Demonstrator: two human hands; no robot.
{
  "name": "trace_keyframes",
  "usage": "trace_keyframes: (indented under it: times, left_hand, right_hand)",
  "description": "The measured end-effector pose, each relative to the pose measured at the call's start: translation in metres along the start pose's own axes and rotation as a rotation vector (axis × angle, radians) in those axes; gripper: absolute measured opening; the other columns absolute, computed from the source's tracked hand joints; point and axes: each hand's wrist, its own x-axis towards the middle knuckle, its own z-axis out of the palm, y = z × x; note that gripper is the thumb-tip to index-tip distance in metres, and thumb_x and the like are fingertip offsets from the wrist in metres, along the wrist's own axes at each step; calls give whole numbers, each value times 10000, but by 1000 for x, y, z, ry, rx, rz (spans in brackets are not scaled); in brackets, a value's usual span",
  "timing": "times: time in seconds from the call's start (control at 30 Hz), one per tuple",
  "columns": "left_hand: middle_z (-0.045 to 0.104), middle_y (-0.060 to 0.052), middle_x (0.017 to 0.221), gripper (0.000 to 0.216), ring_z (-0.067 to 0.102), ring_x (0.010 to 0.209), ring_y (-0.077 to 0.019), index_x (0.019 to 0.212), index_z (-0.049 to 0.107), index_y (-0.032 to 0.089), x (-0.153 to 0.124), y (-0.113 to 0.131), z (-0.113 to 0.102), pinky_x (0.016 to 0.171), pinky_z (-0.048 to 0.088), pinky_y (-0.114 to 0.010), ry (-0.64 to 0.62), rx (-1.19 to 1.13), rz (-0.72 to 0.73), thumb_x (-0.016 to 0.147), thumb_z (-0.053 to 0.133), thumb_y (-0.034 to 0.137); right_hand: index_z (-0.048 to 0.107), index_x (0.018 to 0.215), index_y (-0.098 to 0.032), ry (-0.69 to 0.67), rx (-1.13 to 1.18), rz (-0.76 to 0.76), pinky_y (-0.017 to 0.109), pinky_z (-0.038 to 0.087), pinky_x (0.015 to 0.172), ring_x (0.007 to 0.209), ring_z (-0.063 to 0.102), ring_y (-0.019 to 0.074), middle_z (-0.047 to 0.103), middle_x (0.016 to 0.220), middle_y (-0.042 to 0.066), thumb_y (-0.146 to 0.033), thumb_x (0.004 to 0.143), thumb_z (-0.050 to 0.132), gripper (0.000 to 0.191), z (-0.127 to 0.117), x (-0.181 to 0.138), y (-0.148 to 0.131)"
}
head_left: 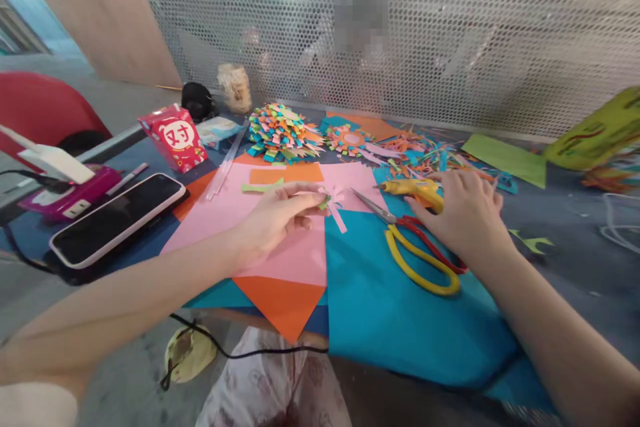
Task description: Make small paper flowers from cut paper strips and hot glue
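My left hand is closed in a pinch on a small paper flower with pink strips and a bit of green, above the pink paper. On the right, my right hand is wrapped round the rear of a yellow glue gun, its nozzle pointing left; part of the tool is hidden by the fingers. Scissors with yellow and red handles lie just below it on blue paper, blades partly apart. A green paper strip lies behind my left hand.
A fringed multicolour paper ball, a fringed paper flower and paper scraps sit at the back, before a perforated metal panel. At left are a phone, a purple power strip and a red packet.
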Motion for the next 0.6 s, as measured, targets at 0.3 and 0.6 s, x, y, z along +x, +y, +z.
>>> trace_keyframes:
  times: [0.3, 0.6]
  left_hand:
    - [676, 19, 650, 149, 661, 636, -118, 745, 605, 163, -10, -6, 9, 447, 394, -170, -102, 62, 36, 673, 730, 200]
    - [690, 13, 659, 129, 666, 630, -114, 741, 598, 160, -11, -8, 12, 416, 387, -156, -117, 70, 94, 684, 713, 176]
  right_hand:
    - [548, 870, -213, 19, 675, -808, 303, 488, 689, 697, 601, 136, 632, 725, 0, -117, 901, 496, 113, -22, -39, -53]
    - [545, 830, -225, -31, 774, -768, 280, 486, 665, 661, 576, 127, 607, 683, -17, -152, 892, 522, 98, -22, -39, -54]
